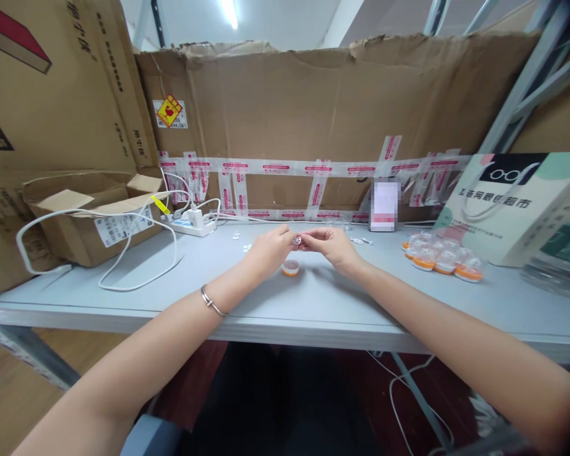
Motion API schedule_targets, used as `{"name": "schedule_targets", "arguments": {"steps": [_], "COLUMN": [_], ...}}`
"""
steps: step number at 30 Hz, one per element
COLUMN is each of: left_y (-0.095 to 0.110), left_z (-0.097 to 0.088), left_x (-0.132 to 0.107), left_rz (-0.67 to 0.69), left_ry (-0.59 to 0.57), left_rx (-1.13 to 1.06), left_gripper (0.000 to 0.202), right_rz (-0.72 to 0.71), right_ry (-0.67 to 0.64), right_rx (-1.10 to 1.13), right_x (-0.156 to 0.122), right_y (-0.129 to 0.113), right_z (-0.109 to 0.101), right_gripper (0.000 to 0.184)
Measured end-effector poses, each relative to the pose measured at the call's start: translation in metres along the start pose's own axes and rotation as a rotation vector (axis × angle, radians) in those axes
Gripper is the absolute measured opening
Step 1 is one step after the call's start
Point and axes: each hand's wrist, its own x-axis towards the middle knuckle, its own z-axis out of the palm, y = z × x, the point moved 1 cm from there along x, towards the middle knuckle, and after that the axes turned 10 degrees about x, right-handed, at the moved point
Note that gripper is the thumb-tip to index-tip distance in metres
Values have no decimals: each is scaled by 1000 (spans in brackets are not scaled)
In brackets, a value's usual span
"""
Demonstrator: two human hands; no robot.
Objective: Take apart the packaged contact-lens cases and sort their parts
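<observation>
In front of me my left hand [269,248] and my right hand [335,249] meet above the tabletop, fingertips pinched together. Between them is a small round white piece [297,240] with a dark pattern; both hands seem to grip it, though the fingers cover part of it. Just below it, a short round cup with an orange base [291,269] sits upright on the table. Some small white pieces [236,235] lie beyond my left hand, and more flat white pieces [361,240] lie past my right hand.
Clear domed pieces with orange bases [441,256] cluster at the right, beside a paper bag [494,196] and a large clear bottle [560,259]. A phone [384,206] leans at the back. A power strip [190,223], white cable [137,278] and open carton [85,234] occupy the left.
</observation>
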Motion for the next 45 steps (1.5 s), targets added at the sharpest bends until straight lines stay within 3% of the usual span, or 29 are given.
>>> {"name": "schedule_targets", "arguments": {"steps": [10,17,33,40,45], "left_y": [-3,-1,5,5,2], "left_z": [2,1,1,1,4], "left_x": [2,2,-5,-4,-3], "left_rz": [-63,-103,-77,-58,-59], "left_ry": [-64,-25,20,31,95], "left_rx": [-121,-47,60,42,-136], "left_gripper": [14,15,21,16,5], "right_rz": [-3,64,-94,7,151], "right_ry": [4,-9,6,20,-60], "right_rx": [-90,-93,-143,-70,-53], "right_x": [0,1,-5,0,2], "right_y": [2,1,-1,5,2], "right_z": [1,2,5,2,-1], "right_gripper": [19,17,20,16,16]}}
